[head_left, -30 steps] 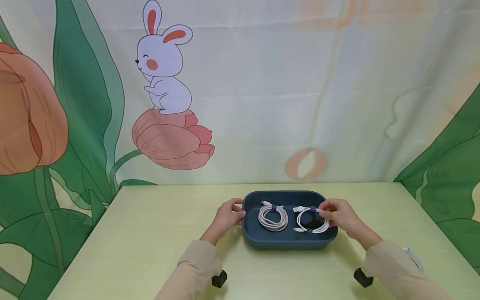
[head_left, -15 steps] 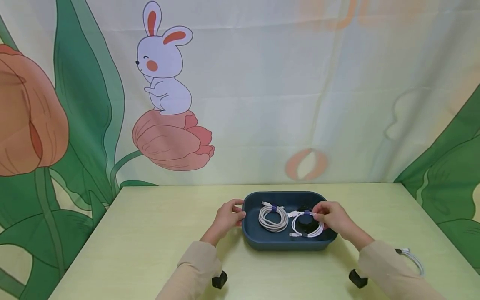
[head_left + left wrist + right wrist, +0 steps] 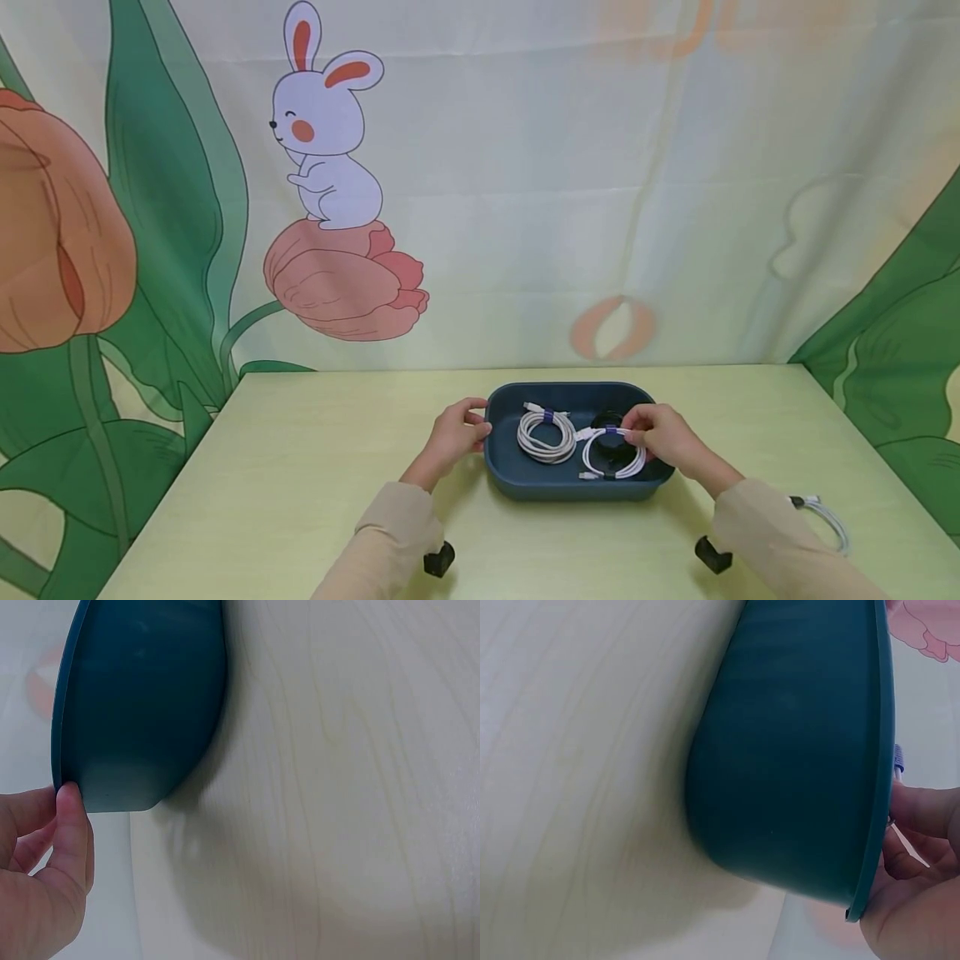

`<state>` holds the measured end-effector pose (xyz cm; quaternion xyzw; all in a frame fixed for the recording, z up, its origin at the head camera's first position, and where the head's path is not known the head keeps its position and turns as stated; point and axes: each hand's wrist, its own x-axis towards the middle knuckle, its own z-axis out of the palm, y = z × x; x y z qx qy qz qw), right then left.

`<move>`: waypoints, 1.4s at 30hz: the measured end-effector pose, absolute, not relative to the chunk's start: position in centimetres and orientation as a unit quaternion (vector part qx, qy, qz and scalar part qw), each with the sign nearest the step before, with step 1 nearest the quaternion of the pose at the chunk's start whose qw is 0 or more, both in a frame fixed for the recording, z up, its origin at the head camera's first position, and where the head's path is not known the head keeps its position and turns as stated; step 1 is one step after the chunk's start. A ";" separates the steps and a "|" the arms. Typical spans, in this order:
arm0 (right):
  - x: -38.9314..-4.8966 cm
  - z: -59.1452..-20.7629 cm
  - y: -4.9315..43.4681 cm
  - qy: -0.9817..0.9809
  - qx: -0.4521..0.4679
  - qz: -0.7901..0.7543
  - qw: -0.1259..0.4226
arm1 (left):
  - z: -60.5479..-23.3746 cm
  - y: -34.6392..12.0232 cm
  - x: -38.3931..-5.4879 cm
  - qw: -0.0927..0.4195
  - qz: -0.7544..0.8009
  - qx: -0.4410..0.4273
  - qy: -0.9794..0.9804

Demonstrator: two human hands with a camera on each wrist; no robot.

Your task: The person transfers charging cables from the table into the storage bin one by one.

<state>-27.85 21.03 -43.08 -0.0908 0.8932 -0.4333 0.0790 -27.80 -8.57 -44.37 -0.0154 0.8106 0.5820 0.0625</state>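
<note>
On the table stands a dark blue plastic bin [image 3: 573,491]. My left hand [image 3: 455,429] pinches its left end; in the left wrist view, the thumb and fingers [image 3: 71,817] grip the rim. Over the right part of the bin, my right hand [image 3: 663,429] pinches a coiled white cable [image 3: 586,457] tied with a purple strap. A black item [image 3: 609,418], partly covered, lies beneath that coil. A second coiled white cable [image 3: 551,457], also purple-strapped, lies in the bin's left half. In the right wrist view, the bin's wall [image 3: 795,757] hides most of the held cable.
Another white cable [image 3: 831,520] with a dark strap lies on the table at the right, partly behind my right sleeve [image 3: 772,533]. Small black devices [image 3: 439,559] show by both wrists. A curtain printed with a rabbit and flowers [image 3: 480,183] hangs behind the table [image 3: 315,467].
My right hand has moved slightly left and toward me with the coiled white cable, uncovering more of the black item and the cable on the table. The left hand has stayed on the bin.
</note>
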 end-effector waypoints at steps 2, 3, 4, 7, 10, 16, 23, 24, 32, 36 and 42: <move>-27.9 -43.1 20.9 0.895 -0.090 -0.428 0.084 | -44.4 -8.6 -27.8 0.063 0.584 -0.012 0.810; -27.9 -43.1 20.9 0.896 -0.090 -0.425 0.087 | -44.4 -8.6 -27.8 0.063 0.584 -0.011 0.809; -27.9 -43.1 20.9 0.897 -0.092 -0.422 0.089 | -44.4 -8.6 -27.8 0.063 0.585 -0.010 0.808; -27.9 -43.1 20.8 0.900 -0.097 -0.415 0.091 | -44.4 -8.6 -27.8 0.063 0.585 -0.009 0.809; -27.9 -43.2 20.7 0.902 -0.103 -0.409 0.090 | -44.4 -8.6 -27.8 0.063 0.585 -0.011 0.809; -28.0 -43.3 20.7 0.907 -0.115 -0.396 0.083 | -44.4 -8.6 -27.8 0.061 0.589 -0.013 0.806; -28.2 -43.6 20.2 0.911 -0.111 -0.389 0.085 | -44.6 -8.7 -27.9 0.059 0.584 -0.011 0.809; -28.2 -43.6 20.1 0.910 -0.111 -0.390 0.086 | -44.6 -8.6 -28.0 0.059 0.583 -0.010 0.810; -28.1 -43.7 19.6 0.906 -0.117 -0.395 0.095 | -44.6 -8.6 -28.0 0.059 0.578 -0.013 0.814; -28.1 -43.8 19.4 0.908 -0.110 -0.391 0.099 | -44.6 -8.6 -28.0 0.058 0.579 -0.014 0.813; -28.2 -44.0 19.1 0.918 -0.095 -0.371 0.102 | -44.6 -8.6 -28.0 0.060 0.581 -0.013 0.812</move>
